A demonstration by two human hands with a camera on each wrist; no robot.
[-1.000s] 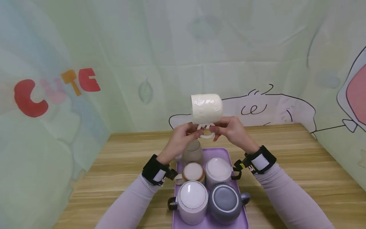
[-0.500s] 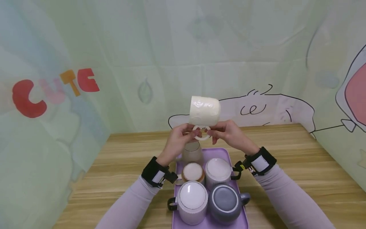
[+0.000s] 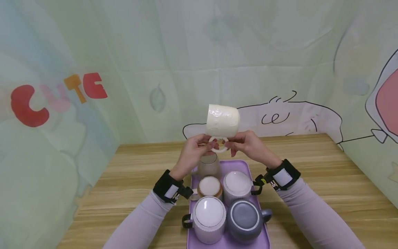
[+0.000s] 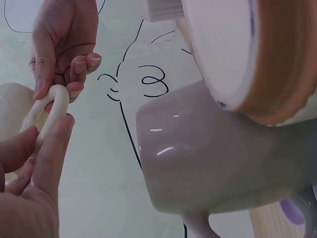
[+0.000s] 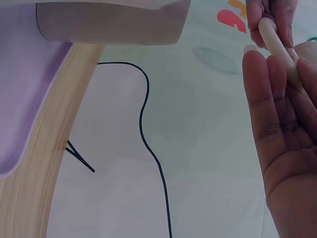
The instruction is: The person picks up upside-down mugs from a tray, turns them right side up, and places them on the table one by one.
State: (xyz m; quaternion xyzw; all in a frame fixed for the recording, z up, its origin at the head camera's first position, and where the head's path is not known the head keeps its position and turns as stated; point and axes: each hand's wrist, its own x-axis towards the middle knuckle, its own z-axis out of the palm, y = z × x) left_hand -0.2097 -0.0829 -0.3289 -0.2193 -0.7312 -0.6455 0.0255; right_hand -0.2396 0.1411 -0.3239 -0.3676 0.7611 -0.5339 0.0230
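Note:
A cream mug with a raised pattern is held up on its side above the far end of the tray, its ring-shaped handle pointing down toward the person. My left hand pinches the left side of that handle between thumb and fingers. On the opposite side my right hand pinches it too, thumb in front. In the right wrist view some fingers of the right hand extend past the handle. The mug's opening faces left in the head view, its inside hidden.
Below, a purple tray bears several upside-down mugs: a grey-beige mug, a brown-rimmed mug, white mugs with black handles and a dark grey mug. The tray lies on a wooden table before a printed curtain.
Since one second ago the mug has tilted slightly and shifted a little left and down, its handle ring turning more toward the person. Both hands keep their pinch; the last half second shows hardly any motion.

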